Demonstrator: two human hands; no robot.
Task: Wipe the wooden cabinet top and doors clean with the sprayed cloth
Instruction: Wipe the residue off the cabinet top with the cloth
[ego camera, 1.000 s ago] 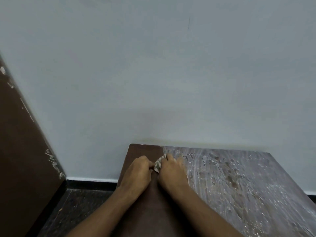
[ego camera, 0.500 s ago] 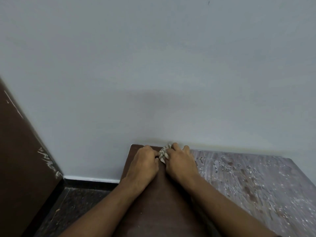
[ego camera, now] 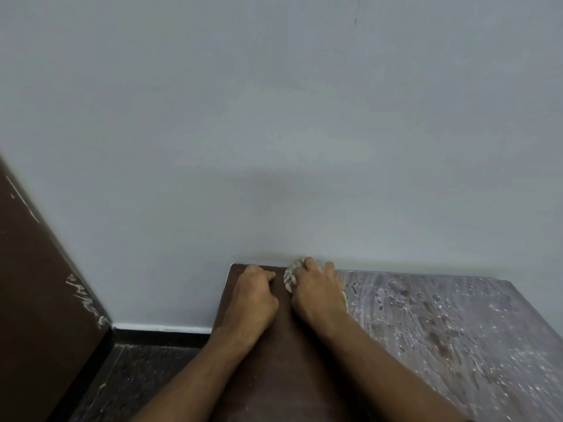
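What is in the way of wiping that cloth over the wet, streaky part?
Nothing visible. The right hand holds the cloth at the wall edge, and the streaky stretch of the cabinet top beside it carries only droplets.

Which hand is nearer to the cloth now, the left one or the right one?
Right. The right hand lies on the cloth at the wall edge of the cabinet top; the left hand rests beside it, apart.

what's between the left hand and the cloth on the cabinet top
Head view: a narrow strip of bare dark wood of the cabinet top separates the left hand from the cloth.
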